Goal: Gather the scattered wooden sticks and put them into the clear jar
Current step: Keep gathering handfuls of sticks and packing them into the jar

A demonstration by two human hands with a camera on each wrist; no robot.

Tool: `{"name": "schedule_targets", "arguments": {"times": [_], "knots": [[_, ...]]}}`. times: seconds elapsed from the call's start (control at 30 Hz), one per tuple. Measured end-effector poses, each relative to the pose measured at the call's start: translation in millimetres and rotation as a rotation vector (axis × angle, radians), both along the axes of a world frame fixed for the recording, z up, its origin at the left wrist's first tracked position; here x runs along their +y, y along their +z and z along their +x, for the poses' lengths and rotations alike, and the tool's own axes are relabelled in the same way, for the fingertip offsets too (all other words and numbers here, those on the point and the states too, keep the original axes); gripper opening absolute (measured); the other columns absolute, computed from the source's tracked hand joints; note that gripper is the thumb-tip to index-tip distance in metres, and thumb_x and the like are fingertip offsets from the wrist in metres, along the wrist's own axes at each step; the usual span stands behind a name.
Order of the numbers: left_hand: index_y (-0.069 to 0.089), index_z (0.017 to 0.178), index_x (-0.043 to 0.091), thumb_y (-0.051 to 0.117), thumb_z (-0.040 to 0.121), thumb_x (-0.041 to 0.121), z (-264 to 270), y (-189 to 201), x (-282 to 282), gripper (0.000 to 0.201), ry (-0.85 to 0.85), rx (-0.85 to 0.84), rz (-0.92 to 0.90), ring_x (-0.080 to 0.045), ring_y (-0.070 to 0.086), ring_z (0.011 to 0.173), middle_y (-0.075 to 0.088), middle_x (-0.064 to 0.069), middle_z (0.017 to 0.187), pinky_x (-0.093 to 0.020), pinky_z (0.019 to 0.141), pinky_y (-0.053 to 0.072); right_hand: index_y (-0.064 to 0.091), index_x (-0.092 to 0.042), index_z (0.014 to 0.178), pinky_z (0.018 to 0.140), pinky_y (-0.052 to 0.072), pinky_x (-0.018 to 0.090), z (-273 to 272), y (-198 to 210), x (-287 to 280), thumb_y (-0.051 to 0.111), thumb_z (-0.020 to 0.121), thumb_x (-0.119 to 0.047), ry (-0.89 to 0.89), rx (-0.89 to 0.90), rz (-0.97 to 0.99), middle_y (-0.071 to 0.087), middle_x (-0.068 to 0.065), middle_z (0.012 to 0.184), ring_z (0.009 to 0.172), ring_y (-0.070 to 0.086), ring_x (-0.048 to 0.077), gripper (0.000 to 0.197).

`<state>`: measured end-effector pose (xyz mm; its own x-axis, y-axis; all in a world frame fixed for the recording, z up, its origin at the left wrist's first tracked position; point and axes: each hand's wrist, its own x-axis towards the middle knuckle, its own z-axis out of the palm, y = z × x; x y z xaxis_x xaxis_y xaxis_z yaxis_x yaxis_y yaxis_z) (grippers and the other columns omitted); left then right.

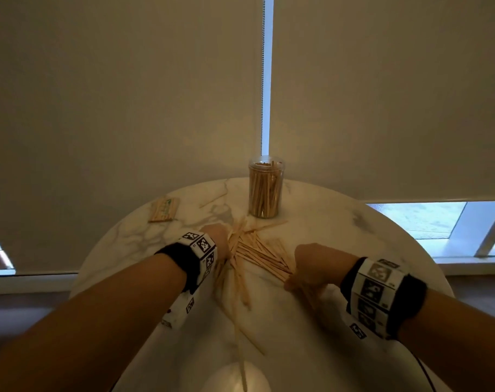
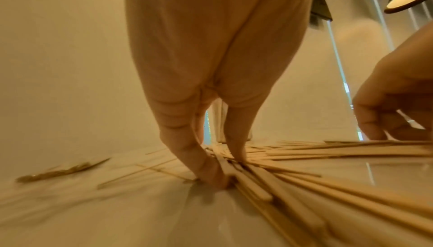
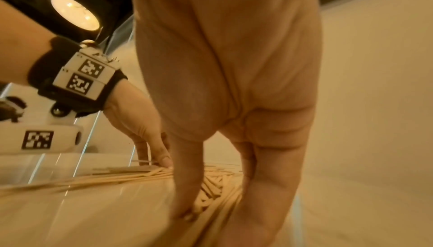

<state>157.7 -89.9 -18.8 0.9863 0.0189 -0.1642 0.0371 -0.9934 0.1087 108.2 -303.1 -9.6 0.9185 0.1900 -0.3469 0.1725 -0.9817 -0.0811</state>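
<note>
On the table (image 1: 339,222), the left hand (image 1: 216,236) presses straight fingers (image 2: 211,173) onto the left edge of the sticks (image 1: 257,253). The sticks lie flat between both hands, fanned, most running from far-left to near-right. The right hand (image 1: 311,267) pinches their near ends. The jar (image 1: 265,188) stands upright beyond both hands.

No readable text shows; the wrist bands (image 1: 201,250) carry only black-and-white square code markers, and the packet's (image 1: 164,209) print is blurred.
</note>
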Motion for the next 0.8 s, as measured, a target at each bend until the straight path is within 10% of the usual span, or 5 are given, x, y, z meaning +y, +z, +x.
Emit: {"name": "schedule_targets", "arguments": {"times": [0.1,0.23,0.43,0.57,0.8], "knots": [[0.061,0.109,0.001,0.068,0.091,0.043,-3.8,-2.1,10.5,0.046,0.063,-0.008,-0.063,-0.021,0.059,0.086,0.063,-0.008,0.099,-0.026,0.069,0.044,0.061,-0.005,0.120,0.073,0.048,0.026,-7.8,1.2,2.3,0.072,0.087,-0.038,-0.008,-0.046,0.010,0.066,0.009,0.114,0.087,0.056,0.018,0.048],[0.042,0.063,0.013,0.070,0.074,0.069,-11.1,-11.0,14.6,0.064,0.135,0.016,-0.121,-0.012,0.043,0.054,0.047,0.000,0.062,-0.025,0.049,0.034,0.057,-0.005,0.121,0.072,0.046,0.026,-11.6,-3.3,-1.8,0.073,0.087,-0.032,-0.053,-0.074,0.044,0.064,0.010,0.118,0.097,0.061,0.022,0.046],[0.056,0.074,0.009,0.077,0.083,0.039,-19.0,-2.5,15.7,0.038,0.191,0.058,-0.131,-0.023,0.065,0.079,0.061,-0.004,0.070,-0.028,0.065,0.052,0.058,-0.006,0.115,0.074,0.046,0.027,-17.7,-2.7,-12.3,0.068,0.090,-0.023,-0.060,-0.141,0.006,0.063,0.009,0.112,0.097,0.060,0.024,0.032],[0.066,0.083,0.000,0.076,0.083,0.014,-17.6,-2.9,21.1,0.018,0.259,0.111,-0.325,-0.029,0.068,0.084,0.069,-0.020,0.088,-0.041,0.087,0.059,0.044,-0.014,0.066,0.055,0.036,0.022,-15.8,-4.7,-22.1,0.063,0.090,-0.016,-0.135,-0.173,0.035,0.044,-0.001,0.072,0.070,0.048,0.019,0.030],[0.049,0.074,0.010,0.049,0.100,0.031,-22.7,4.8,32.0,0.033,0.265,0.080,-0.266,-0.015,0.046,0.060,0.050,-0.003,0.072,-0.025,0.056,0.039,0.070,-0.008,0.080,0.063,0.057,0.027,-20.4,19.8,-33.2,0.070,0.090,-0.024,-0.216,-0.154,0.247,0.072,-0.001,0.069,0.059,0.067,0.014,0.019]]}}
